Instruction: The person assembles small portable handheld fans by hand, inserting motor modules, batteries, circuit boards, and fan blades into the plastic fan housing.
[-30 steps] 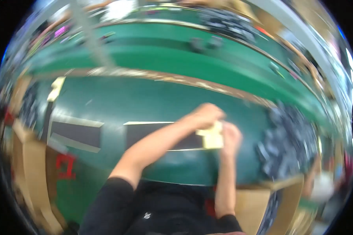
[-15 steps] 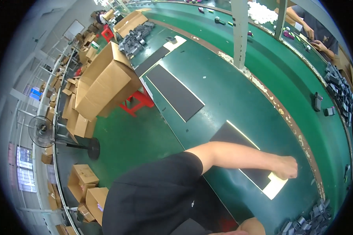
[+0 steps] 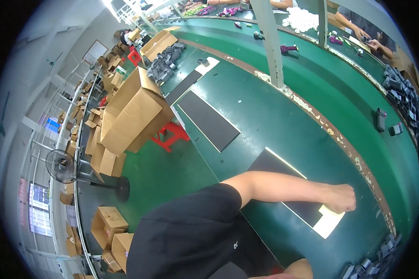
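My left arm in a black sleeve reaches across to the right over a dark grey sheet [image 3: 307,211] with pale edges, which lies on the green worktable [image 3: 246,114]. At its near right end, my left hand [image 3: 342,197] is closed in a fist beside a pale cream patch [image 3: 328,223]. The fingertips are turned away, so what they hold is hidden. At the lower edge a bit of bare skin, seemingly my right hand or forearm [image 3: 299,269], shows with no fingers visible. A second dark sheet [image 3: 209,120] lies farther off.
Grey plastic parts are heaped at far left [image 3: 165,63] and near right [image 3: 375,260]. A large cardboard box [image 3: 135,116] rests over a red stool [image 3: 170,137]. A metal post [image 3: 267,42] rises by the green belt [image 3: 312,74]. Across it, a co-worker's hands [image 3: 370,39] handle small parts.
The view has tilted a little, so most of the scene sits lower in the picture. My left fist stays by the pale end of the sheet, hardly moved.
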The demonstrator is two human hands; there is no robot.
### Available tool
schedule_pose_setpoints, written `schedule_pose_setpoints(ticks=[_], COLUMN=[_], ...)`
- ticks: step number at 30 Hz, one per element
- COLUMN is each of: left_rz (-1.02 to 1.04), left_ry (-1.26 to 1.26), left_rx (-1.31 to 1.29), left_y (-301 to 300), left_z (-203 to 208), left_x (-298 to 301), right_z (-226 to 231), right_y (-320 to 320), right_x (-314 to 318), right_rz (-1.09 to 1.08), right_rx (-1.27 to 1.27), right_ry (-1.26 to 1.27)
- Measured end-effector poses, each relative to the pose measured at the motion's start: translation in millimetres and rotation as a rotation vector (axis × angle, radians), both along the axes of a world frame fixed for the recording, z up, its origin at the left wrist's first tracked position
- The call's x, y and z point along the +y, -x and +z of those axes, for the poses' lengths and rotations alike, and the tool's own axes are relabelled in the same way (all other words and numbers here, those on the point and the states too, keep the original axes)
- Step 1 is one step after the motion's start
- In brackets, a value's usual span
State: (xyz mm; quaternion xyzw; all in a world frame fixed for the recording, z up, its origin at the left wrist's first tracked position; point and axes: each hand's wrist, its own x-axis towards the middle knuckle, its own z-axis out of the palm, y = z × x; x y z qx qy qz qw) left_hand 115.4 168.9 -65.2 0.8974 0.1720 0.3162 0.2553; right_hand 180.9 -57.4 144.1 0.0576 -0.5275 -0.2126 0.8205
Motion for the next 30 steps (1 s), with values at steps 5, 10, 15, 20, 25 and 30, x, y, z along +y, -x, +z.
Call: schedule_pose_setpoints(ticks=[5, 10, 15, 20, 25, 30], left_rz=[0.000, 0.005, -0.004, 0.007, 0.004, 0.012], left_ry=[0.011, 0.019, 0.021, 0.040, 0.031, 0.037], left_rx=[-0.013, -0.018, -0.028, -0.015, -0.023, -0.001], left_y=[0.1, -0.5, -0.9, 1.3, 3.5, 1.9], left_z=[4.8, 2.8, 2.6, 5.4, 7.2, 6.6], left_x=[-1.9, -1.8, -2.5, -3.2, -1.6, -1.8], right_z=[-5.9, -11.1, -12.6, -12.4, -11.2, -11.4], right_y=[2.8, 8.8, 11.9, 7.6, 2.3, -0.7], right_x=[2.0, 3.4, 5.1, 2.4, 0.3, -1.1], right_rz=[-0.031, -0.047, -0.057, -0.044, -0.025, -0.024], right_rx=[0.049, 0.085, 0.094, 0.081, 0.059, 0.042], right_ry=[-0.027, -0.041, -0.045, -0.026, -0.004, 0.012])
